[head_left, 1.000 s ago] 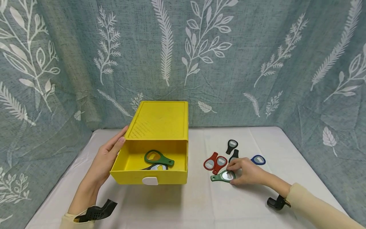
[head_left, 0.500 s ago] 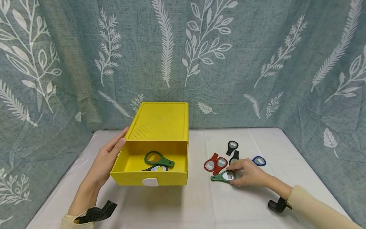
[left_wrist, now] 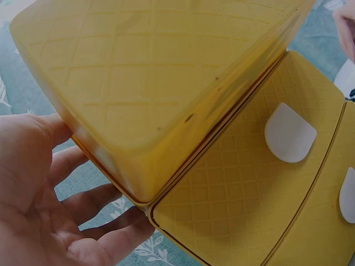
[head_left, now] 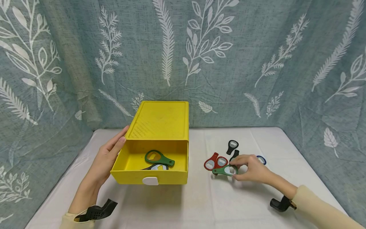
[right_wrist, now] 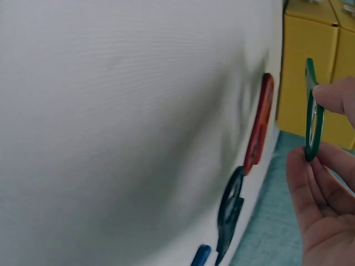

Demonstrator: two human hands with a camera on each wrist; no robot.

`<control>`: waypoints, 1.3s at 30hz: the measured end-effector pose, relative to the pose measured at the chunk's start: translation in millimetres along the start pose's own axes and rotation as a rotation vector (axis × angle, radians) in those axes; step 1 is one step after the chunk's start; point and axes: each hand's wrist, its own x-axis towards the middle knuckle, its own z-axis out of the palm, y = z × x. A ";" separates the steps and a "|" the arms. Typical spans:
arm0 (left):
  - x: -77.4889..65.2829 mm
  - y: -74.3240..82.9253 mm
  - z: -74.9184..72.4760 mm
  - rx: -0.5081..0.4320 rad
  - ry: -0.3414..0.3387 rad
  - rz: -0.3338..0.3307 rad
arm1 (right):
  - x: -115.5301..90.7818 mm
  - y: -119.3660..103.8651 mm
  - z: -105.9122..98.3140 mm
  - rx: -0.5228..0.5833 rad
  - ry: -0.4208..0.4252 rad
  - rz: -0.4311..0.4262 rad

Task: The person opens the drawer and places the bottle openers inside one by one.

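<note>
My right hand (head_left: 254,170) pinches a green bottle opener (head_left: 219,171) by the edges of its ring end, thumb on one side and fingers on the other. In the right wrist view this opener (right_wrist: 310,122) is held clear of the table. My left hand (head_left: 103,162) rests against the left side of a yellow drawer box (head_left: 160,121), its fingers touching the edge in the left wrist view. The top drawer (head_left: 128,177) is pulled out. Inside it lie another green bottle opener (head_left: 166,161) and a dark-rimmed one (head_left: 152,167), partly hidden by the drawer front.
Two red bottle openers (head_left: 209,164) lie just beyond the held one. Behind them are two black openers (head_left: 232,145), one partly covered by my right hand. A blue opener (head_left: 263,161) sits farther right. Below the pulled-out drawer is a closed one with a white handle (left_wrist: 291,133).
My right hand has lifted the green bottle opener off the table, moving it slightly up and away from me. The left hand and the drawer box have stayed put.
</note>
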 end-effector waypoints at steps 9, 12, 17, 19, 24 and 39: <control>-3.3 0.3 -1.1 -0.003 0.005 0.009 | 9.7 -6.8 -4.8 0.025 0.044 -0.045; -4.6 1.1 -2.1 0.000 0.010 0.010 | 12.0 -9.6 -4.2 0.020 0.053 -0.048; -3.3 2.9 -0.5 -0.001 0.010 -0.005 | 9.4 -13.2 -3.9 0.010 0.053 -0.032; -2.3 3.1 0.4 0.011 0.008 -0.012 | 7.6 -14.2 -3.8 0.012 0.055 -0.029; -0.7 3.7 1.6 0.031 0.004 -0.011 | 8.0 -14.7 -3.9 0.019 0.073 -0.042; -2.3 4.5 1.7 0.027 0.006 -0.008 | 20.8 -39.1 -16.6 0.064 0.178 -0.101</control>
